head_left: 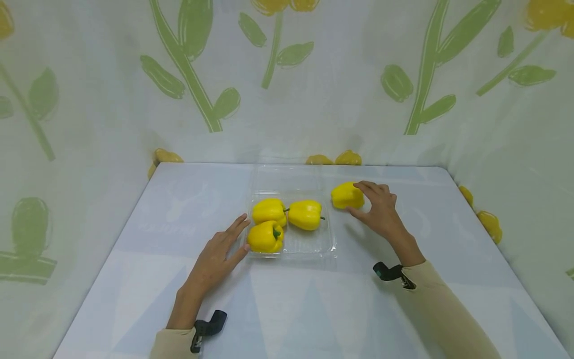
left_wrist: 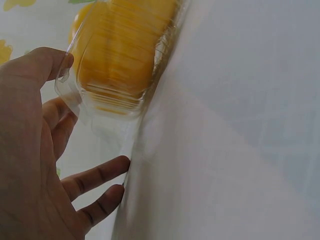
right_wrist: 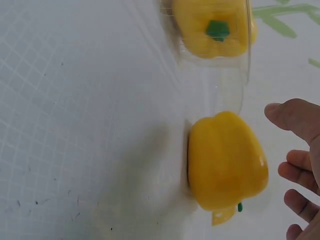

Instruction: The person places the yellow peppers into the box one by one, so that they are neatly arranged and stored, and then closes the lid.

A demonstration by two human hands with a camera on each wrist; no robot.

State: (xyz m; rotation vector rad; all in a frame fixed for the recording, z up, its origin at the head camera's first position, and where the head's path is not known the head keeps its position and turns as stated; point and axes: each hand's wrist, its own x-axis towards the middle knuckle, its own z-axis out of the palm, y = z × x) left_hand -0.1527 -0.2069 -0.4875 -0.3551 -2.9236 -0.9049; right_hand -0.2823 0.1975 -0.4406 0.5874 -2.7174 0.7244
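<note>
A clear plastic clamshell box (head_left: 309,244) stands on the table with its lid (head_left: 287,177) folded back. Three yellow bell peppers (head_left: 305,215) lie in its tray, two on the left and one at the back right. At the box's left side, my left hand (head_left: 215,257) rests with spread fingers; its thumb (left_wrist: 62,62) touches the rim in the left wrist view. Another yellow bell pepper (right_wrist: 227,162) lies on the table right of the box. My right hand (head_left: 380,212) reaches around its right side, thumb and fingers spread apart, with a gap showing in the right wrist view.
The pale table (head_left: 179,279) has a triangle pattern and meets a curtain (head_left: 287,114) printed with leaves and yellow flowers at its back edge. Black wrist cameras (head_left: 211,326) sit at both sleeves, close over the tabletop.
</note>
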